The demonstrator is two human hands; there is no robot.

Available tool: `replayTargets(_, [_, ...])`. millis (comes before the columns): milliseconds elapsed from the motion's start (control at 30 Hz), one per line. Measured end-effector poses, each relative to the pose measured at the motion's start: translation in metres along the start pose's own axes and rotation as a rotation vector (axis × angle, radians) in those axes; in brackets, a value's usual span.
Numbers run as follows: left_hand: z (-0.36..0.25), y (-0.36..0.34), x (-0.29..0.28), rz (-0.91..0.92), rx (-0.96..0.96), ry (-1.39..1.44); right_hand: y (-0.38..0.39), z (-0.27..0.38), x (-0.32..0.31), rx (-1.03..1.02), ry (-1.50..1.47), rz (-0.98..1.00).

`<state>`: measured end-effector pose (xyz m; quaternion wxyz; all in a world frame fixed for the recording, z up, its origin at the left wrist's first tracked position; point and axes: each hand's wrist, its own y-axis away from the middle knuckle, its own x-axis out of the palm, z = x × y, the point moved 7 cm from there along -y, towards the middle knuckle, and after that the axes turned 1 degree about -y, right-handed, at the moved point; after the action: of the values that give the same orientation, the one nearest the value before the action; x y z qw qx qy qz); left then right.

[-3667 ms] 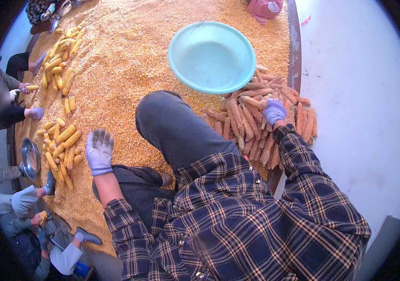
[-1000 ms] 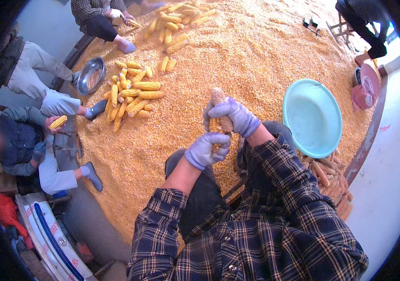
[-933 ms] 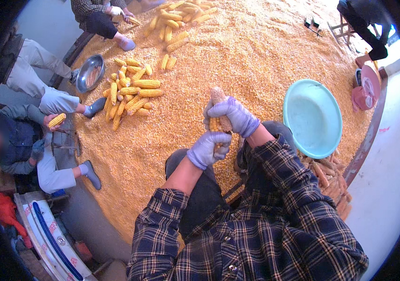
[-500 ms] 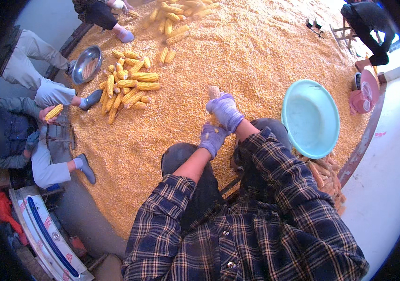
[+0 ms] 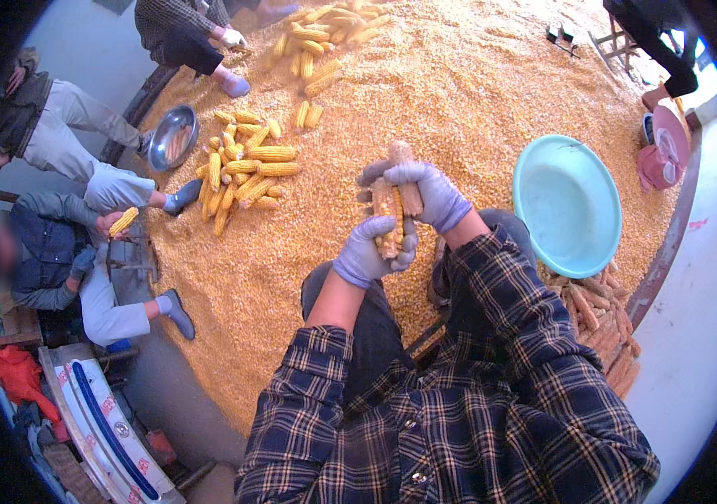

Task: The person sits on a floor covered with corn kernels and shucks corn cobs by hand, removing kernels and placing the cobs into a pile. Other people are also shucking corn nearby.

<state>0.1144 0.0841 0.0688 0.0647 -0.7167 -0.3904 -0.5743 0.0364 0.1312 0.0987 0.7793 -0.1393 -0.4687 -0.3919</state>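
My left hand (image 5: 365,256), in a pale purple glove, is closed around the lower end of a partly shelled corn cob (image 5: 386,202). Yellow kernels still line one side of that cob, and the rest of it is bare. A bare pinkish cob (image 5: 400,153) is gripped in my right hand (image 5: 435,195), gloved alike, and lies alongside the first cob. Both hands are close together above my knees, over a wide layer of loose corn kernels (image 5: 291,260). Beyond them to the left rests a pile of unshelled corn ears (image 5: 245,168).
A light green basin (image 5: 564,210) stands to my right, with stripped cobs (image 5: 598,311) heaped beside it. At the left, a seated person holds a corn ear (image 5: 124,222) near a metal bowl (image 5: 172,139). Other people sit farther back, by more corn ears (image 5: 316,42).
My hands have risen slightly and turned, so the two cobs now show between them. The view has shifted a little. The person at the left still holds an ear.
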Motion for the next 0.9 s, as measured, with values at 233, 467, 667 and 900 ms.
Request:
replayTargets(233, [0.009, -0.001, 0.001, -0.204, -0.017, 0.033, 0.010, 0.006, 0.000, -0.058, 0.203, -0.050])
replayTargets(467, [-0.003, -0.008, -0.031, -0.680, 0.174, -0.834, -0.005, -0.002, -0.025, -0.202, 0.990, -0.450])
replayTargets(667, [-0.028, -0.015, -0.041, -0.773, 0.600, -1.203, -0.008, 0.003, -0.045, -0.183, 0.874, -0.550])
replayTargets(900, [-0.003, -0.001, -0.013, -0.124, 0.047, 0.126, 0.002, 0.010, -0.001, -0.053, -0.056, -0.074])
